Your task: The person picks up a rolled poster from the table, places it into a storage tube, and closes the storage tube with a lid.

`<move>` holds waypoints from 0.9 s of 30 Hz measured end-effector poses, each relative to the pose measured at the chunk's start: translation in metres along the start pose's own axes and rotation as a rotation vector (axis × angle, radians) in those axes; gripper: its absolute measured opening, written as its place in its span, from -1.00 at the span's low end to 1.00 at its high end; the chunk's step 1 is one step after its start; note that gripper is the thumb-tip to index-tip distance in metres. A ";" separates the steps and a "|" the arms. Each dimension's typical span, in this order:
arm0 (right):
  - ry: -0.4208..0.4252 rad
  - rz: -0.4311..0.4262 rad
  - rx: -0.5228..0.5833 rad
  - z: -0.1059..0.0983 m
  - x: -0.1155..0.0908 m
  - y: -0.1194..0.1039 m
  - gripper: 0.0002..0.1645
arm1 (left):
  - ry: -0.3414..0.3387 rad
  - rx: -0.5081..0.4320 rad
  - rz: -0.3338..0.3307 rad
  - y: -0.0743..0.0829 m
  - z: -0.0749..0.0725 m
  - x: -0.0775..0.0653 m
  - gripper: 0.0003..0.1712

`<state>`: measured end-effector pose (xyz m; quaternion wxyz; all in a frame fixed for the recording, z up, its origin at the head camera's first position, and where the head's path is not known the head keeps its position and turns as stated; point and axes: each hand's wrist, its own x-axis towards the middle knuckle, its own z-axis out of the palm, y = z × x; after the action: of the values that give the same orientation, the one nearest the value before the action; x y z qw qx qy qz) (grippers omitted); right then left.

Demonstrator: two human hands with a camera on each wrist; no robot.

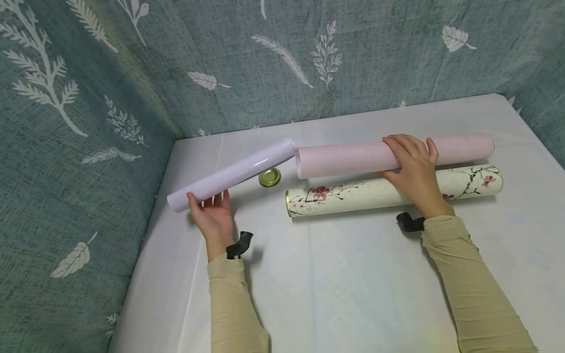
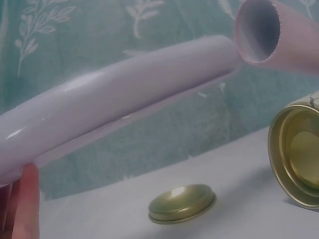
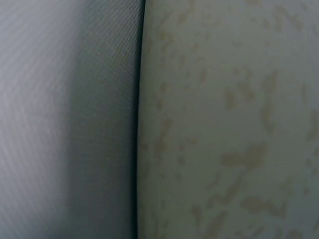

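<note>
My left hand [image 1: 215,220] holds a glossy pale-lilac paper roll [image 1: 234,171] near its left end, thumb in front and fingers beneath. The roll slants up to the right, and its far end is at the open end of a pink tube [image 1: 344,159]; whether they touch I cannot tell. My right hand [image 1: 415,174] grips the pink tube from above, right of its middle. In front of that lies a cream tube with a blossom print [image 1: 353,198], its gold-rimmed end [image 2: 301,149] facing left. This cream tube [image 3: 229,119] fills much of the right wrist view, where no fingers show.
A round gold lid [image 1: 269,177] lies on the white-covered table [image 1: 335,284], below the lilac roll and left of the cream tube. Green leaf-patterned cloth [image 1: 282,59] rises behind the table and along its left side. A black wrist device sits on each wrist.
</note>
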<state>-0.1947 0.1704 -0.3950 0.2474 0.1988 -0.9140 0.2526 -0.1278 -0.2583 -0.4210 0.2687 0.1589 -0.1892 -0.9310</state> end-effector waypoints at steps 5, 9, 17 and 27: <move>0.010 -0.002 0.002 0.000 -0.001 0.000 -0.13 | 0.043 -0.010 0.008 0.001 -0.002 0.001 -0.40; 0.020 -0.012 0.004 0.001 -0.002 0.001 -0.13 | 0.039 -0.016 0.017 0.002 -0.004 0.002 -0.42; 0.022 -0.014 0.004 0.000 0.000 0.000 -0.13 | 0.040 0.027 0.015 0.000 -0.003 0.000 -0.38; 0.011 -0.010 -0.004 0.000 0.000 0.000 -0.13 | 0.001 0.100 0.007 -0.003 0.001 0.000 -0.39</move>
<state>-0.1950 0.1705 -0.3950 0.2542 0.2012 -0.9122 0.2504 -0.1291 -0.2558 -0.4218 0.2638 0.1721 -0.2360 -0.9193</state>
